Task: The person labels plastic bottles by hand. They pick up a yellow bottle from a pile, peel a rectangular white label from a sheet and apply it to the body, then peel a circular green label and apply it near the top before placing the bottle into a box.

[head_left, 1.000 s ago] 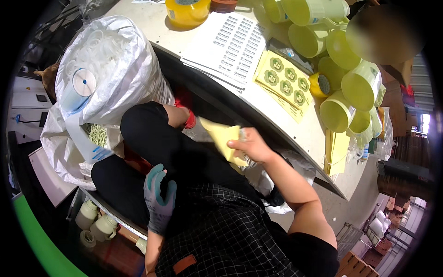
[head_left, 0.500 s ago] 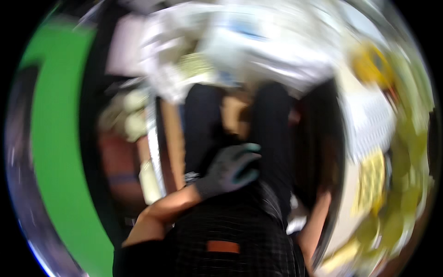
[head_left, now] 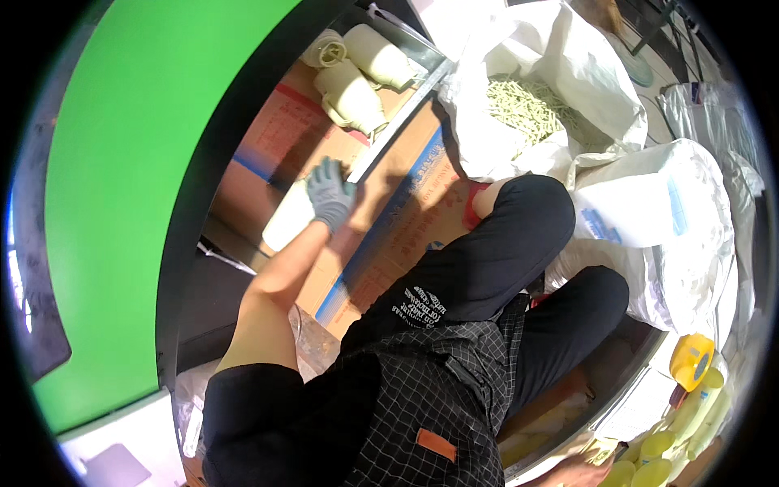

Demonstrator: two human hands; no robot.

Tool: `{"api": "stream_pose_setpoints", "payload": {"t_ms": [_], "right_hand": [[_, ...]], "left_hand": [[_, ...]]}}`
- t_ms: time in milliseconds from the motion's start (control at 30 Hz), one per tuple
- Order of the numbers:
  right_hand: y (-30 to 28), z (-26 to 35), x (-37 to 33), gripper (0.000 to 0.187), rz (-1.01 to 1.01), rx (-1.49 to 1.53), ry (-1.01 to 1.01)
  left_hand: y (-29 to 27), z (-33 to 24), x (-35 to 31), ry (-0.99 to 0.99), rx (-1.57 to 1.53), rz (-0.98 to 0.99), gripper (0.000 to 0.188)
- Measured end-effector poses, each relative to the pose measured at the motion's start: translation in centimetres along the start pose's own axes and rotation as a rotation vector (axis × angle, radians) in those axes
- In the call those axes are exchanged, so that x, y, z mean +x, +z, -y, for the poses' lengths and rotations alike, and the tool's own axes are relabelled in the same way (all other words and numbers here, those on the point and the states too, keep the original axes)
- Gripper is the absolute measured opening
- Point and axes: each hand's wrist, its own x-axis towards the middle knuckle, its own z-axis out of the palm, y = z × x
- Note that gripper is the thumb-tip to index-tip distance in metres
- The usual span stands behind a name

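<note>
My left hand (head_left: 329,195), in a grey knitted glove, reaches down into the open compartment at the left. Its fingers are stretched out over the upper end of a cream cylindrical thing (head_left: 286,219) and hide part of it. Farther up the compartment lie several cream plastic housings (head_left: 349,93), some with cords. At the lower right edge my bare right hand (head_left: 578,471) is partly in view, close to pale yellow-green rounded pieces (head_left: 653,446). Its fingertips are too small to make out, so I cannot tell what they hold.
Cardboard with a blue stripe (head_left: 398,211) lies beside the compartment's metal rail (head_left: 398,122). Beyond my knees stand a white sack (head_left: 608,89) of pale green sticks (head_left: 527,109) and a plastic-wrapped bundle (head_left: 633,203). A green surface (head_left: 122,203) curves along the left; a yellow device (head_left: 691,361) sits right.
My left hand has moved from my lap into the left compartment, onto the cream cylindrical thing. The view has turned leftward and sharpened. My right hand has come into view at the lower right.
</note>
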Motion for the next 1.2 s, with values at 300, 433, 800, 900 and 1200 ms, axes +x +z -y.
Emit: {"api": "stream_pose_setpoints", "payload": {"t_ms": [300, 433, 800, 900, 1200], "right_hand": [[-3.1, 17.4, 9.7, 0.043, 0.009, 0.944, -0.046], [-7.5, 26.2, 9.7, 0.04, 0.14, 1.296, -0.041], [-15.7, 36.8, 15.4, 0.103, 0.065, 1.608, -0.466], [-14.3, 35.8, 11.7, 0.084, 0.239, 1.688, -0.316], [-14.2, 34.5, 9.4, 0.07, 0.211, 1.533, -0.282]], "left_hand": [[-5.0, 14.9, 4.2, 0.195, 0.379, 0.931, 0.03], [-14.2, 4.3, 8.3, 0.178, 0.183, 0.207, 0.022], [-26.8, -24.3, -1.8, 1.089, -0.729, -0.172, 0.033], [-23.3, -25.0, -5.3, 0.885, -1.047, 0.097, 0.043], [-22.5, -26.6, -6.4, 1.042, -0.898, 0.066, 0.038]]}}
